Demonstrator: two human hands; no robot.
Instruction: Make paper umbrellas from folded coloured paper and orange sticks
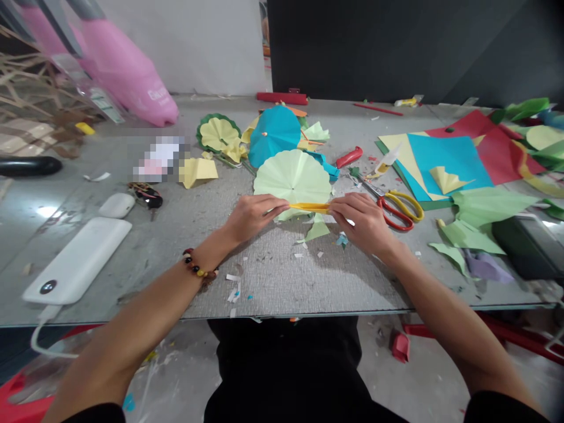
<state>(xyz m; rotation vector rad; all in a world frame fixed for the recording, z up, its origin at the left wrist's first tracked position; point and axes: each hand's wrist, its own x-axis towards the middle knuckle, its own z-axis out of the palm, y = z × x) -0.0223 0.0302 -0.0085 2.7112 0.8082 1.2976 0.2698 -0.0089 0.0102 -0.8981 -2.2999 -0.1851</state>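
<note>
A narrow strip of folded yellow paper (309, 207) is stretched level between my two hands. My left hand (253, 216) pinches its left end, and my right hand (359, 220) pinches the other end. Just behind the strip lies a pale green pleated paper disc (293, 176) with scalloped edges. A blue pleated paper disc (277, 132) stands tilted beyond it. Under the strip, a torn light green paper piece (317, 228) rests on the table. Scissors (399, 208) with red and yellow handles lie right of my right hand.
Coloured paper sheets (449, 161) and green paper scraps (480, 232) cover the right side. A white power bank (79, 258) with a cable, an earbud case (117, 205) and a pink bottle (127, 70) stand or lie at left. Small paper bits litter the grey table (282, 282).
</note>
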